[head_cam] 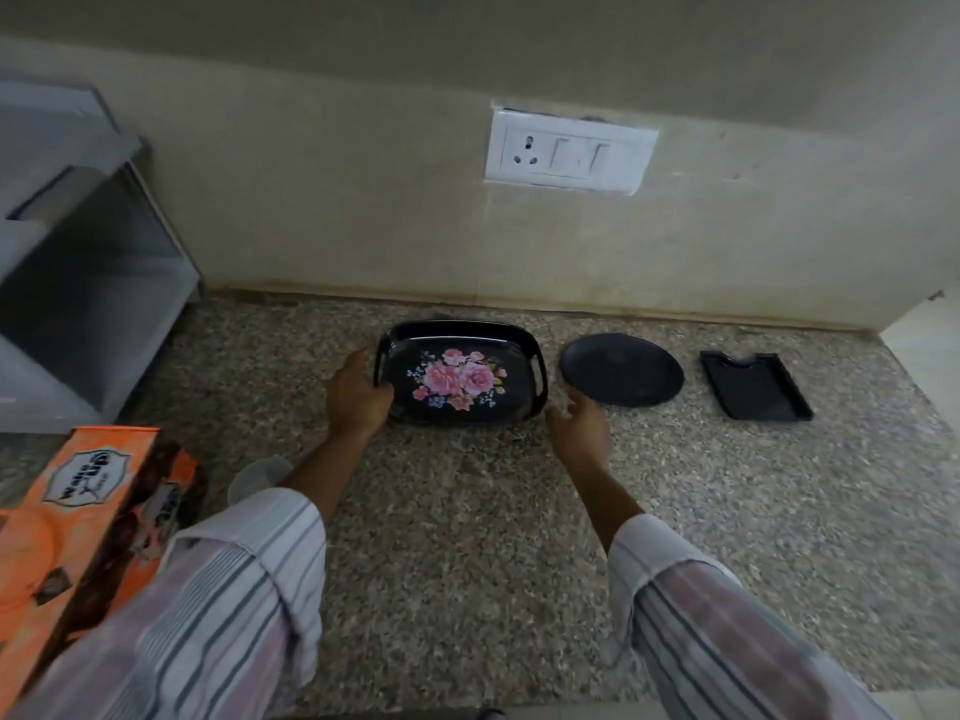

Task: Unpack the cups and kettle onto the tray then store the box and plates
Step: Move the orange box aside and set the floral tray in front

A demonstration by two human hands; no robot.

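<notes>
A black tray (511,339) with pink painted roses lies on the granite counter near the wall. My left hand (357,394) grips the tray's left handle. My right hand (579,426) hovers open just off the tray's front right corner, not touching it. A round black plate (621,375) rests to the right of the tray, and a rectangular black plate (754,384) lies further right. An orange box (88,522) stands at the left front edge, partly behind my left sleeve. A white cup (257,478) peeks out beside my left forearm.
The speckled granite counter (467,537) runs from the wall to the front edge. A grey metal rack (88,283) stands at the far left. A white socket and switch plate (569,153) is fixed on the wall above the tray.
</notes>
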